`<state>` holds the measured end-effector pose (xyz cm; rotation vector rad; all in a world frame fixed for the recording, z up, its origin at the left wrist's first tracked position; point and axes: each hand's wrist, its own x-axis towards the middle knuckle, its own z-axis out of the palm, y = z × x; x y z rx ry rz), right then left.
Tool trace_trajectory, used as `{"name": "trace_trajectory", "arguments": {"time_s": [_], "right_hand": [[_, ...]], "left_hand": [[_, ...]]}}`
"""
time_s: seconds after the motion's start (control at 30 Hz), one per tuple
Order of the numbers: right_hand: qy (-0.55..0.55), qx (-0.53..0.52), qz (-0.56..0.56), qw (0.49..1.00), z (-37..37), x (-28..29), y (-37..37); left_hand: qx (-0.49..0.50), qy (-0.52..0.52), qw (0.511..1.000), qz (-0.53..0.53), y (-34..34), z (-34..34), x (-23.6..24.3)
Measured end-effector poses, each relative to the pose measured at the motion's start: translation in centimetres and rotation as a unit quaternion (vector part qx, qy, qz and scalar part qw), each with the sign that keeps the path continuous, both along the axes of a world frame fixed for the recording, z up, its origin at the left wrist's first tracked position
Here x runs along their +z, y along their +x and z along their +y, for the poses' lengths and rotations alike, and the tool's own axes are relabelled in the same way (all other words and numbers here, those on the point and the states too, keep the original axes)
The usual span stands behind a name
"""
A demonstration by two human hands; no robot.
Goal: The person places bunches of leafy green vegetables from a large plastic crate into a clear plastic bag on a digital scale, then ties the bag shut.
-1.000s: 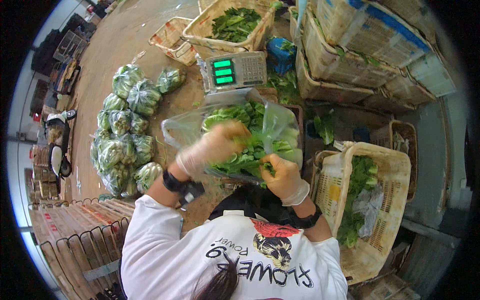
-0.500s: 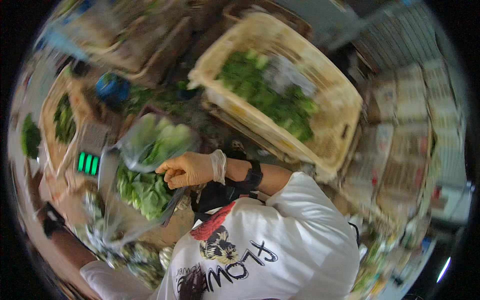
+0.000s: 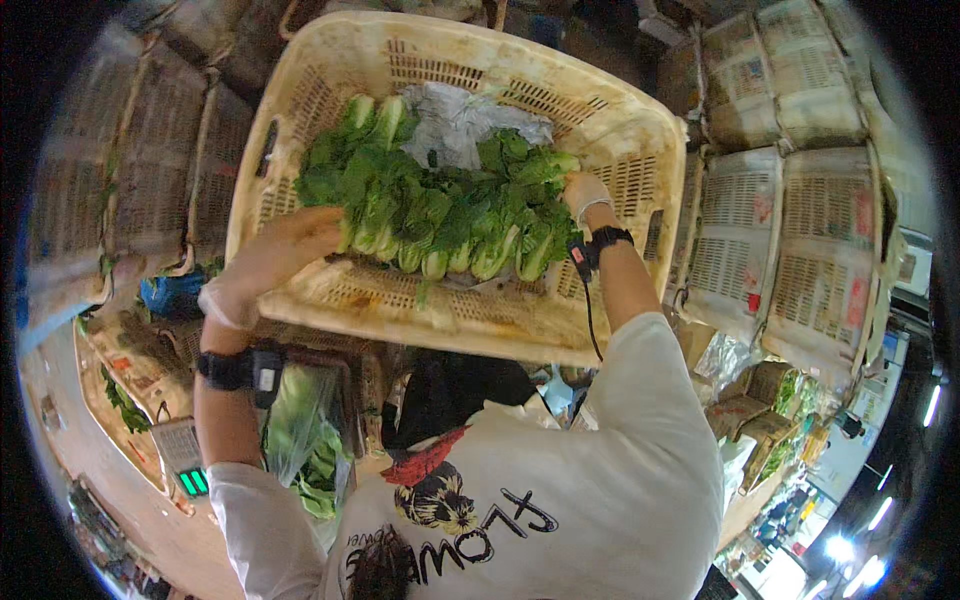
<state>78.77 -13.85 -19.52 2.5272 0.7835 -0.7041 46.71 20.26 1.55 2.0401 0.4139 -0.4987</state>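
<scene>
A dirty cream plastic basket [image 3: 375, 300] holds several heads of leafy greens [image 3: 430, 215] with pale stems, lying in a row beside a crumpled whitish plastic sheet [image 3: 445, 115]. My left hand [image 3: 280, 250], gloved and blurred by motion, reaches to the left end of the row, its fingertips at the leaves; their grip is unclear. My right hand [image 3: 585, 192], also gloved, is closed on greens at the right end of the row, partly hidden by its own wrist.
Stacked crates [image 3: 745, 240] stand at right and more [image 3: 150, 140] at left. Below left are a blue bundle [image 3: 170, 292], a scale [image 3: 182, 455] with green displays and bagged greens [image 3: 305, 430]. Black cloth [image 3: 450, 385] lies beneath the basket's near edge.
The view has swung right to the cream basket. Both my hands have left the bagged greens by the scale and now reach into that basket, my right hand now holding greens there.
</scene>
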Motion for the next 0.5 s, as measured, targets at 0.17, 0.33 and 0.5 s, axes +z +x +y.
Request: {"name": "trace_trajectory", "arguments": {"time_s": [0.17, 0.33, 0.5], "right_hand": [[-0.014, 0.013, -0.015, 1.0, 0.5, -12.1, 4.5], [0.014, 0.03, -0.029, 0.999, 1.7, -12.1, 5.7], [-0.031, 0.061, -0.028, 0.997, 2.3, -6.7, 8.2]], "left_hand": [[-0.057, -0.049, 0.995, 0.066, 9.1, -1.3, -9.8], [0.099, -0.204, 0.945, 0.235, 10.9, -3.7, -17.7], [0.117, -0.296, 0.942, 0.105, 8.1, -3.5, -26.9]]}}
